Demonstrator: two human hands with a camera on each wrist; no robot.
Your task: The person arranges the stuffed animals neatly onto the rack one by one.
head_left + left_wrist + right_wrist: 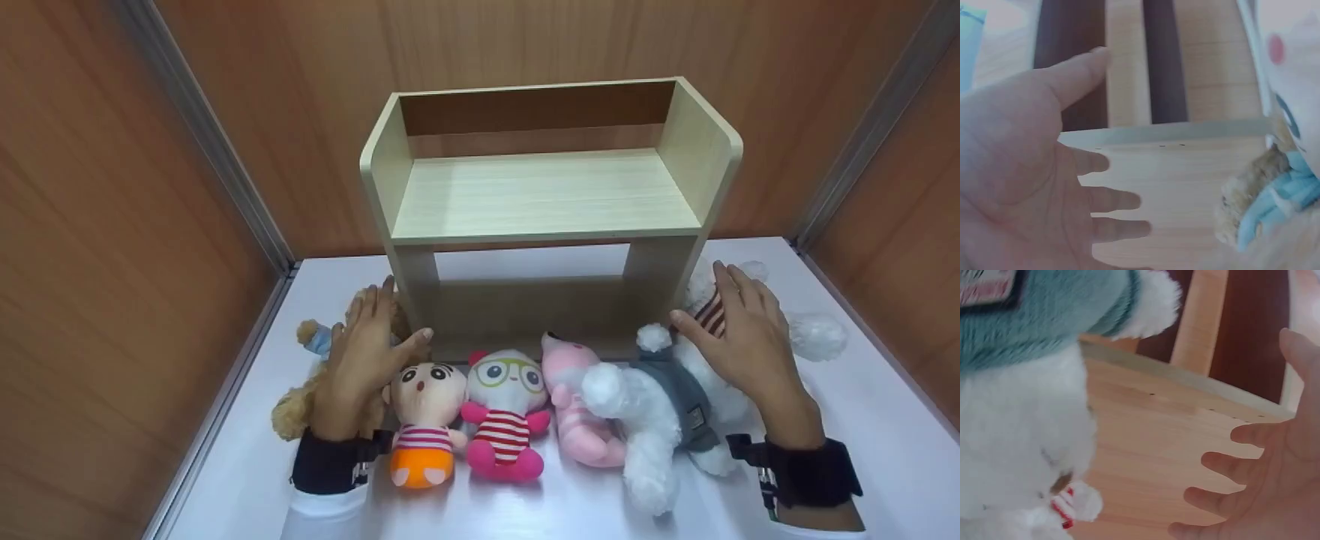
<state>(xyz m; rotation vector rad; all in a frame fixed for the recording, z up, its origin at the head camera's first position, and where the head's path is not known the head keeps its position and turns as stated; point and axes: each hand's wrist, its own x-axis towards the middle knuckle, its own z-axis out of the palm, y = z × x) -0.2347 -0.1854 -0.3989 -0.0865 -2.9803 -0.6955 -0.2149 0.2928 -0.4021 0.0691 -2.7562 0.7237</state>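
Note:
In the head view my left hand (367,345) hovers with straight fingers above a brown teddy bear (296,412), hiding much of it. Beside it sits a boy doll (424,450) in orange shorts. My right hand (750,345), fingers extended, is over white plush toys, one with a grey-blue garment (679,397) and one with a striped piece (711,315). Between the hands are a panda-like doll (502,435) in red stripes and a pink plush toy (581,427). Both wrist views show spread fingers with nothing held.
A pale wooden two-tier shelf (547,195) stands behind the toys, its upper tier bare. Wood-grain panels (90,225) with metal edge strips enclose the white table (232,480) on the left, back and right.

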